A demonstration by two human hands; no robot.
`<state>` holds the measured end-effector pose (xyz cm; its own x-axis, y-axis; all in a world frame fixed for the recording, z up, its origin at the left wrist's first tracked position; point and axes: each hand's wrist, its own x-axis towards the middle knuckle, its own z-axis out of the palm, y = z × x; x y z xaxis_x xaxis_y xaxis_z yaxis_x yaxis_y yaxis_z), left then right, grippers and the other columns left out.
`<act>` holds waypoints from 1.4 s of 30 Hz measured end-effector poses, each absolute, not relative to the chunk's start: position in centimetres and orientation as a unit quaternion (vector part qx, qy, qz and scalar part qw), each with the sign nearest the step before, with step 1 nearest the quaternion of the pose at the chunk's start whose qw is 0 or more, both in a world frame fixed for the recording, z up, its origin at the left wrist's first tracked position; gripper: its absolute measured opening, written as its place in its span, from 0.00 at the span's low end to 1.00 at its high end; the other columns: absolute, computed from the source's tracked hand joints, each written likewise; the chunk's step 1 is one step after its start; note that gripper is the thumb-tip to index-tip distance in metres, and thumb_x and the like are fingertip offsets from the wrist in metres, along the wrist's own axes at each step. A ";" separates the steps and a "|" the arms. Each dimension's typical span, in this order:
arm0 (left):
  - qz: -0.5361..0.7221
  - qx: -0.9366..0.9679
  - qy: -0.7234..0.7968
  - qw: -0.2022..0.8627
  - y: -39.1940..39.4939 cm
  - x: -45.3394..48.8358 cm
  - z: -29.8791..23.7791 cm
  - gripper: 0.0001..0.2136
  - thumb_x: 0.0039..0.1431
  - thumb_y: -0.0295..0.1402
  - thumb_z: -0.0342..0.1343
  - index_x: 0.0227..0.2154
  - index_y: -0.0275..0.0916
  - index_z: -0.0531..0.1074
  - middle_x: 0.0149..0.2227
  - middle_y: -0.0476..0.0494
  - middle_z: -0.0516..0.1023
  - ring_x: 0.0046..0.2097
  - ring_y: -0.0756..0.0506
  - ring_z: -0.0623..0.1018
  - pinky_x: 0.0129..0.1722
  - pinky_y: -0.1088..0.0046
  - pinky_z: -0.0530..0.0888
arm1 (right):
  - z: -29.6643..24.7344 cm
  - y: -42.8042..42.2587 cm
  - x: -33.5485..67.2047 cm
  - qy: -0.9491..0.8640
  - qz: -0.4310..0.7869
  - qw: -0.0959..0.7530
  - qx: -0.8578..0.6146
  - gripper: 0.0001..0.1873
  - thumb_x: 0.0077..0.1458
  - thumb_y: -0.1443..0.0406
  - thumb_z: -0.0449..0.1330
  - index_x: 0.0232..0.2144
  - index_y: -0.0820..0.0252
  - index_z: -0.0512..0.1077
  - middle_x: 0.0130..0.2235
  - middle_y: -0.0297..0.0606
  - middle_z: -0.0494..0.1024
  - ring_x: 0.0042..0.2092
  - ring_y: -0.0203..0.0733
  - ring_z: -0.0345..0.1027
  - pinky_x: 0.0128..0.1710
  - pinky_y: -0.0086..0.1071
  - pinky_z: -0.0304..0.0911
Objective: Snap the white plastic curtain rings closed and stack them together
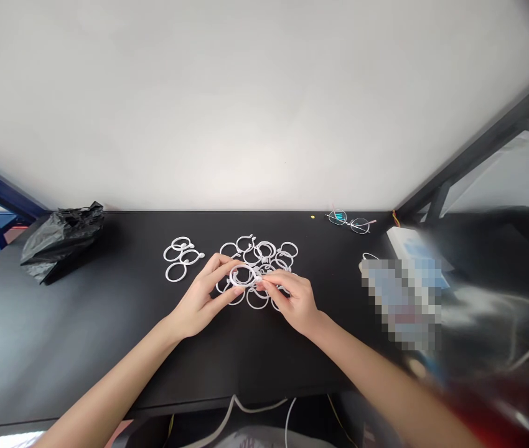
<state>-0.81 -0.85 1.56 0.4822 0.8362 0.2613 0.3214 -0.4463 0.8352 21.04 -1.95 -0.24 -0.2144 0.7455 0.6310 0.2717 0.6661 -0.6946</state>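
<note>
Above the middle of the black table, a white plastic ring [231, 275] is held between my two hands. My left hand [203, 295] grips its left side, thumb below and fingers above. The fingertips of my right hand [292, 298] pinch the small clasp end at the ring's right. Behind and beneath the hands lies a loose pile of similar white rings [257, 307], partly hidden by my fingers. Left of my left hand, a smaller group of white rings [175, 280] rests on the table.
A crumpled black plastic bag [63, 239] sits at the left on the black table [119, 311]. Eyeglasses [360, 226] lie near the back wall. To the right are a white box [404, 239] and a blurred-out object [399, 305]. White cables [234, 407] hang below the front edge.
</note>
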 end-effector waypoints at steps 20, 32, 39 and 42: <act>0.396 0.769 0.407 0.292 0.4 -2.4 2.1 0.15 0.64 0.37 0.57 0.53 0.45 0.70 0.45 0.43 0.71 0.48 0.42 0.72 0.50 0.62 0.71 | -0.6 -1.5 21.2 -0.730 0.222 0.550 -0.339 0.08 0.60 0.66 0.62 0.43 0.56 0.77 0.36 0.39 0.82 0.31 0.38 0.77 0.33 0.34 0.77; 0.245 0.783 0.571 0.008 3.7 -10.4 1.1 0.16 0.60 0.46 0.58 0.45 0.42 0.74 0.42 0.41 0.70 0.46 0.36 0.68 0.45 0.59 0.71 | -0.6 -1.6 21.2 -0.734 0.217 0.549 -0.334 0.07 0.59 0.67 0.63 0.41 0.56 0.77 0.33 0.38 0.81 0.31 0.39 0.76 0.32 0.34 0.76; 0.199 0.794 0.573 0.044 4.0 -11.9 -0.1 0.17 0.60 0.47 0.58 0.44 0.40 0.74 0.42 0.41 0.71 0.48 0.35 0.69 0.46 0.58 0.69 | -0.4 -1.6 21.2 -0.737 0.214 0.548 -0.333 0.07 0.59 0.67 0.62 0.41 0.56 0.77 0.33 0.38 0.81 0.30 0.39 0.76 0.32 0.34 0.76; 0.195 0.801 0.565 0.046 4.0 -12.4 -0.5 0.17 0.60 0.47 0.58 0.43 0.40 0.73 0.41 0.42 0.71 0.48 0.36 0.69 0.47 0.59 0.69 | -0.4 -1.6 21.2 -0.737 0.216 0.546 -0.335 0.07 0.59 0.68 0.62 0.41 0.56 0.77 0.33 0.38 0.81 0.30 0.38 0.76 0.31 0.34 0.75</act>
<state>-12.43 4.03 -0.46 0.2858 0.9220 0.2612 0.8864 -0.3579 0.2936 21.19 -1.60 -0.41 -0.1806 0.7295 0.6598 0.2570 0.6825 -0.6842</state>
